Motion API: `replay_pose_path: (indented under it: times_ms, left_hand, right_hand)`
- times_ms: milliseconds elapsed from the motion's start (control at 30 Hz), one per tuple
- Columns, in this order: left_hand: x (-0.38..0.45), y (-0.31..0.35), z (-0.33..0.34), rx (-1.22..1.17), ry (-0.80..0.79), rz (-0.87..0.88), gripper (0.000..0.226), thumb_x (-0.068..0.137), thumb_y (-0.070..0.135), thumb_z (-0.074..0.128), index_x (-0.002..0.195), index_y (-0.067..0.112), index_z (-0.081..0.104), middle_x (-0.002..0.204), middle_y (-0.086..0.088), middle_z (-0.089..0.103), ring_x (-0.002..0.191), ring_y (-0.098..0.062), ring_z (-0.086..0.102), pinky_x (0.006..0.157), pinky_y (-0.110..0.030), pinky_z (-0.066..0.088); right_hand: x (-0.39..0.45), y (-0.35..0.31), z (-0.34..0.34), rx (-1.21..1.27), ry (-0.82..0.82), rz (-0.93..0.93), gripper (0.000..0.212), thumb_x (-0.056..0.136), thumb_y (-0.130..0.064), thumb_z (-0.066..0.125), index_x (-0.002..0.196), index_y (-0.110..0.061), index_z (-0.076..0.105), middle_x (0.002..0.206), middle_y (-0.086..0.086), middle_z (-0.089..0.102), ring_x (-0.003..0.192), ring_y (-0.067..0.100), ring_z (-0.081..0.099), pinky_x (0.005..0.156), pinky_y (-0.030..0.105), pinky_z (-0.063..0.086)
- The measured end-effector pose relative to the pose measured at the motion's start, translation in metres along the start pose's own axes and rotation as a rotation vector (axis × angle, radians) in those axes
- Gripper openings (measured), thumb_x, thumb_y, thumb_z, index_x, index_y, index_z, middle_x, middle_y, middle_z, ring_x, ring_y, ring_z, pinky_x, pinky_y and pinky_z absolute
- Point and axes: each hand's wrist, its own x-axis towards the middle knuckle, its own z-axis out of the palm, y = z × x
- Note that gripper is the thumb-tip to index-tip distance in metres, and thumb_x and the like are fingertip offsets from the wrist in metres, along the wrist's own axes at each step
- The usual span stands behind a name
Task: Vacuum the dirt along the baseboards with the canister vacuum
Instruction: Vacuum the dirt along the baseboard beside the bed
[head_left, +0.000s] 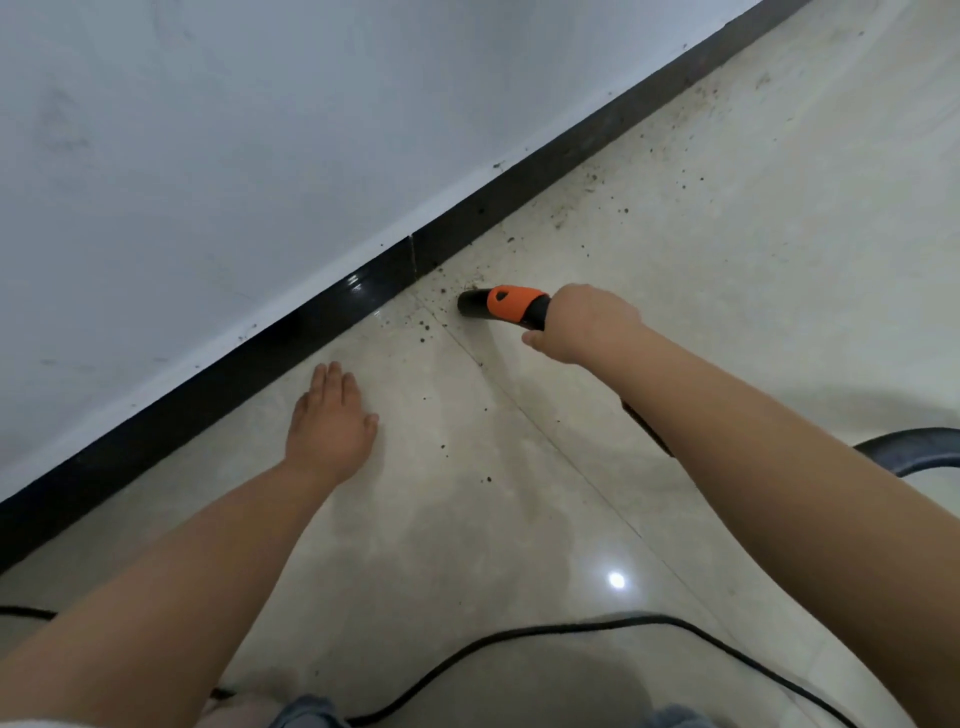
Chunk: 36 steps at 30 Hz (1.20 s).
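Observation:
My right hand (584, 322) grips the black and orange vacuum nozzle (498, 304), whose open mouth points left at the floor close to the black baseboard (363, 286). Dark dirt specks (423, 325) lie scattered in front of the mouth, and more dirt (597, 202) runs along the baseboard toward the upper right. My left hand (330, 415) rests flat on the tile, fingers straight, a little below the baseboard. The hose (647, 428) passes behind my right forearm.
A black power cord (519, 634) loops across the beige tile floor (467, 519) near my knees. A dark curved part, apparently hose (914, 447), shows at the right edge. The white wall (208, 156) rises above the baseboard.

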Motion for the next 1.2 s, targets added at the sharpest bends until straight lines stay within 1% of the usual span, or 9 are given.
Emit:
replay_pose_path:
  times_ms: [133,267,367,500,567,767,933,1100,1200]
  left_hand:
    - [0.004,-0.010,-0.003,-0.007,0.006,-0.028,0.062,0.101,0.033,0.028,0.149,0.001,0.004,0.158,-0.014,-0.004,0.147,-0.026,-0.005,0.118,-0.036,0.010]
    - [0.006,-0.012,-0.002,-0.025,0.014,-0.022,0.063,0.101,0.032,0.028,0.149,0.000,0.003,0.158,-0.015,-0.004,0.147,-0.027,-0.006,0.119,-0.036,0.009]
    - [0.003,-0.009,0.007,-0.039,-0.011,-0.010,0.064,0.101,0.032,0.027,0.149,-0.001,0.001,0.157,-0.016,-0.007,0.147,-0.026,-0.008,0.119,-0.035,0.006]
    - [0.002,-0.011,0.014,-0.049,-0.017,-0.007,0.064,0.101,0.032,0.028,0.149,-0.001,0.001,0.157,-0.016,-0.008,0.146,-0.026,-0.009,0.120,-0.034,0.005]
    - [0.004,-0.014,0.014,-0.048,-0.013,-0.015,0.064,0.101,0.032,0.028,0.149,0.000,0.000,0.157,-0.015,-0.009,0.146,-0.026,-0.010,0.120,-0.034,0.004]
    - [0.011,-0.016,0.009,-0.049,0.006,-0.019,0.065,0.101,0.032,0.028,0.149,0.000,-0.001,0.157,-0.016,-0.010,0.146,-0.026,-0.010,0.120,-0.033,0.004]
    - [0.011,-0.017,0.015,-0.087,0.018,-0.009,0.065,0.101,0.033,0.029,0.149,-0.001,0.000,0.157,-0.016,-0.009,0.146,-0.026,-0.010,0.120,-0.033,0.003]
    - [0.009,-0.021,0.019,-0.088,0.005,-0.019,0.064,0.101,0.033,0.027,0.150,0.001,0.000,0.157,-0.014,-0.012,0.146,-0.024,-0.011,0.120,-0.032,0.003]
    - [0.013,-0.023,0.013,-0.083,0.025,-0.015,0.064,0.102,0.033,0.026,0.150,0.001,-0.001,0.157,-0.014,-0.011,0.146,-0.024,-0.011,0.121,-0.032,0.002]
  right_hand:
    - [0.001,-0.004,-0.008,-0.032,-0.030,-0.010,0.037,0.092,-0.047,0.048,0.095,-0.010,0.046,0.068,0.003,0.040,0.078,0.024,0.051,0.066,0.031,0.040]
    - [-0.002,0.003,-0.004,-0.055,-0.033,-0.014,0.038,0.092,-0.046,0.049,0.089,-0.009,0.045,0.067,0.003,0.042,0.074,0.023,0.052,0.065,0.030,0.040]
    - [0.000,0.016,-0.001,-0.019,-0.014,0.046,0.038,0.092,-0.046,0.048,0.091,-0.008,0.044,0.066,0.003,0.042,0.072,0.023,0.051,0.064,0.031,0.039]
    - [0.006,0.019,0.003,0.057,0.064,0.110,0.038,0.092,-0.045,0.050,0.090,-0.008,0.043,0.065,0.002,0.043,0.054,0.017,0.045,0.046,0.025,0.033]
    - [0.012,0.016,0.003,0.106,0.088,0.125,0.038,0.092,-0.045,0.050,0.090,-0.008,0.042,0.064,0.003,0.042,0.051,0.016,0.042,0.043,0.024,0.030]
    - [0.022,-0.002,-0.010,0.071,0.059,0.044,0.036,0.092,-0.044,0.048,0.087,-0.008,0.045,0.064,0.002,0.041,0.052,0.016,0.041,0.046,0.025,0.031]
    - [0.018,-0.010,-0.005,0.002,-0.013,0.017,0.037,0.092,-0.046,0.049,0.089,-0.009,0.045,0.065,0.003,0.043,0.057,0.017,0.046,0.061,0.030,0.038]
    - [0.017,-0.006,-0.003,0.044,0.022,0.048,0.037,0.091,-0.045,0.050,0.089,-0.009,0.044,0.064,0.002,0.043,0.052,0.015,0.043,0.047,0.025,0.033]
    - [0.018,-0.018,-0.005,0.083,0.040,0.009,0.037,0.091,-0.045,0.050,0.091,-0.008,0.042,0.065,0.002,0.043,0.053,0.015,0.043,0.045,0.024,0.032]
